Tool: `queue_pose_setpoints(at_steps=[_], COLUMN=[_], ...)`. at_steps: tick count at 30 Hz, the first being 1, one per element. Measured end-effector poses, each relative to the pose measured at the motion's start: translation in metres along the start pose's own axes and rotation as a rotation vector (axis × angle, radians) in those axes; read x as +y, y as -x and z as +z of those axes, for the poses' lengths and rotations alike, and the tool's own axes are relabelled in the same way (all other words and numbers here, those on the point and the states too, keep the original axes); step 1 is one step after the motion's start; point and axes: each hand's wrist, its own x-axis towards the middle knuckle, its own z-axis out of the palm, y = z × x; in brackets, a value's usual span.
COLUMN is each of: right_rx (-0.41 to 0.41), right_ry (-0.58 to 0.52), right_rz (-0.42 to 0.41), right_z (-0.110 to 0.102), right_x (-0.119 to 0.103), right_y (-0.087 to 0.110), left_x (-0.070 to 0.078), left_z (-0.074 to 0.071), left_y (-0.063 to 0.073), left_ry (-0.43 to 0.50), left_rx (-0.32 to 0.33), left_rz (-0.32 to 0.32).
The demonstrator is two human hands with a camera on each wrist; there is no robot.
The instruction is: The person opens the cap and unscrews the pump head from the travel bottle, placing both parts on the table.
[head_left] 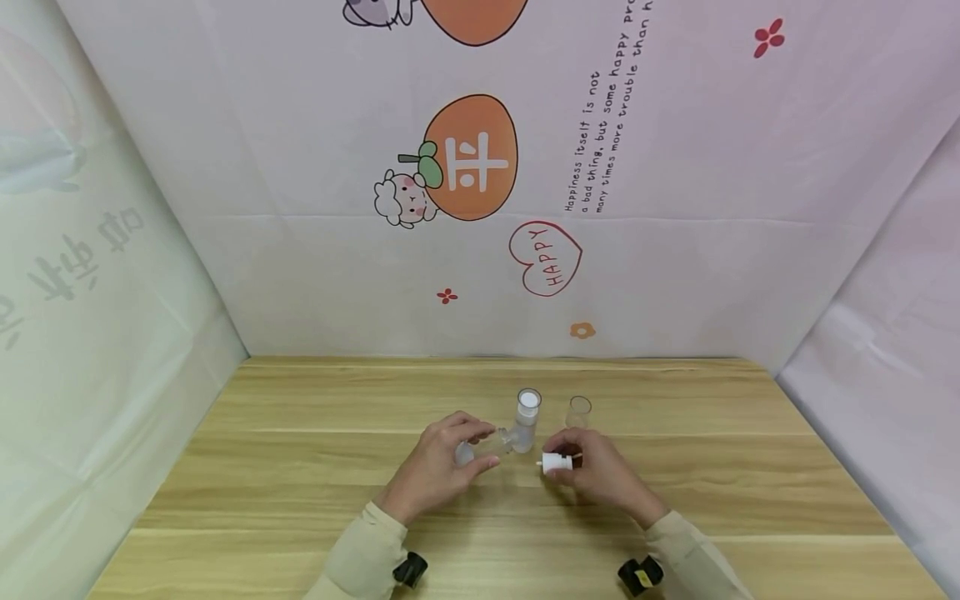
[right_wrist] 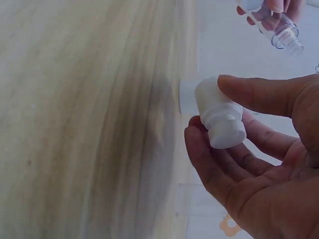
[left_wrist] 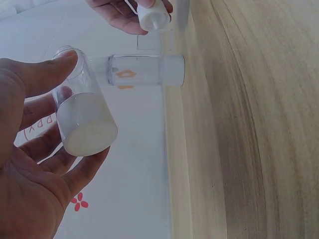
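Observation:
My left hand (head_left: 438, 462) holds a small clear bottle (left_wrist: 87, 122) with a frosted white base, thumb on one side and fingers on the other. The bottle lies tilted, its open threaded neck (right_wrist: 288, 40) pointing toward the right hand. Between the thumb and fingers of my right hand (head_left: 596, 471) is a white pump head (right_wrist: 219, 109), its short nozzle facing left in the head view. The two pieces are apart. Just beyond them, a second clear bottle (head_left: 527, 422) with a white top inside stands upright on the table.
A clear cylindrical cap (head_left: 578, 412) stands on the wooden table (head_left: 315, 467), behind the right hand. Printed white cloth (head_left: 337, 275) hangs along the table's back edge and at both sides. Each forearm wears a black wrist device (head_left: 410, 569).

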Motion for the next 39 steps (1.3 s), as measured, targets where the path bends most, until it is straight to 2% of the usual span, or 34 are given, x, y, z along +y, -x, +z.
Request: queue_pose_setpoints(at_steps=[10, 39], right_rx=[-0.054, -0.069], right_ry=[0.046, 0.076], right_rz=[0.012, 0.046], right_z=[0.0050, 0.0045], right_x=[0.0001, -0.0002], right_y=[0.0030, 0.0033], left_x=[0.0014, -0.0009], left_z=[-0.0014, -0.0013], left_y=[0.0007, 0.0008], left_ry=[-0.002, 0.035], left_rx=[0.008, 0.003], left_rz=[-0.011, -0.004])
